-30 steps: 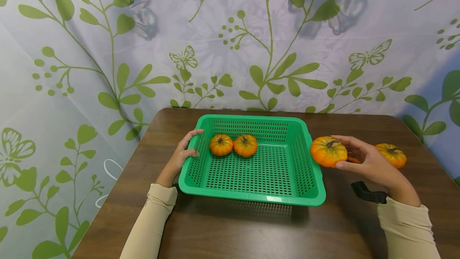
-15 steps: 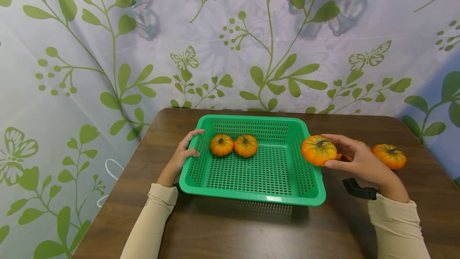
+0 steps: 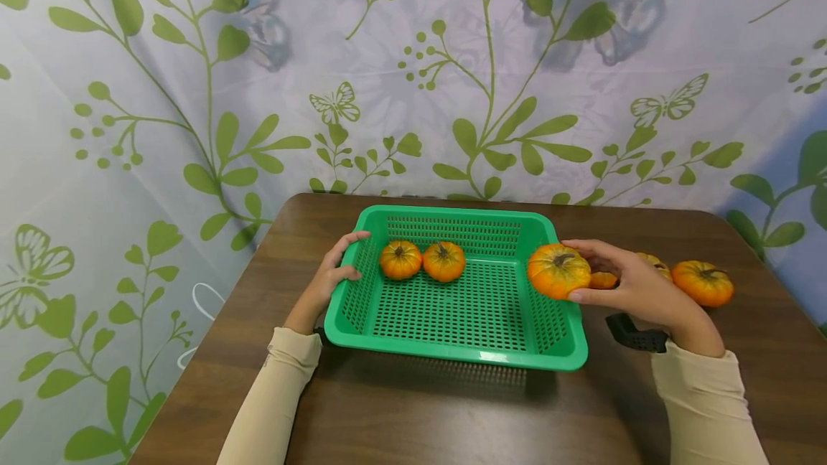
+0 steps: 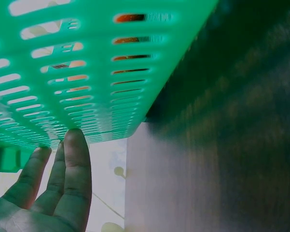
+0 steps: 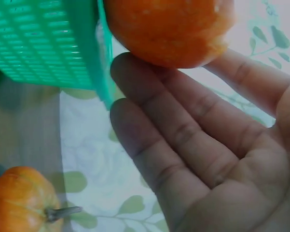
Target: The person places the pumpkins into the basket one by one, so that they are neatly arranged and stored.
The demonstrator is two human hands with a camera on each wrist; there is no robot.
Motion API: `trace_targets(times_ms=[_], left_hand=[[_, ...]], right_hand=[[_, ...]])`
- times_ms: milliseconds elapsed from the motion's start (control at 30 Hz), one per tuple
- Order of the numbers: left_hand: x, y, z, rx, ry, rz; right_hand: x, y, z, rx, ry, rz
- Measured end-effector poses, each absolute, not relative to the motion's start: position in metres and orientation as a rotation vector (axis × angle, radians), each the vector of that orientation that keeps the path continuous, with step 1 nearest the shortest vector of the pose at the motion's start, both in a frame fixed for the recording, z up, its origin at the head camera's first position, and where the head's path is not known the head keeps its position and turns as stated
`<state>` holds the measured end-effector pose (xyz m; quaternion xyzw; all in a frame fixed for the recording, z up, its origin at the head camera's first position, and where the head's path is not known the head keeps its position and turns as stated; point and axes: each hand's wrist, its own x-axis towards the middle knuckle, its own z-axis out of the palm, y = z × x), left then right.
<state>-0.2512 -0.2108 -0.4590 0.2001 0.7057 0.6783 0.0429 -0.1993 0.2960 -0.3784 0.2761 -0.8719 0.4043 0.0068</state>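
Pumpkin (image 3: 557, 273) in right hand (image 3: 636, 289), green basket (image 3: 452, 354)

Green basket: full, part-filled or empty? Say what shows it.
Part-filled: the green basket holds two pumpkins, side by side, and most of its slotted floor shows bare.

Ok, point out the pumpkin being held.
The held pumpkin is in the right hand; two others sit in the green basket, the rest beyond.
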Motion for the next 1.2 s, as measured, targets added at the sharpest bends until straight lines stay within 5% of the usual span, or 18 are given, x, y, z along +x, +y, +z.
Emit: trace_targets(times_ms=[467,1200], left_hand=[[-0.252,-0.213,-0.461,0.617,2.176,2.063],[-0.251,-0.211,-0.458,0.609,2.176,2.058]], right_hand=[[-0.213,0.273,-0.341,1.004,-2.825,0.863],[-0.245,0.236,-0.325,1.060,-3.033,0.830]])
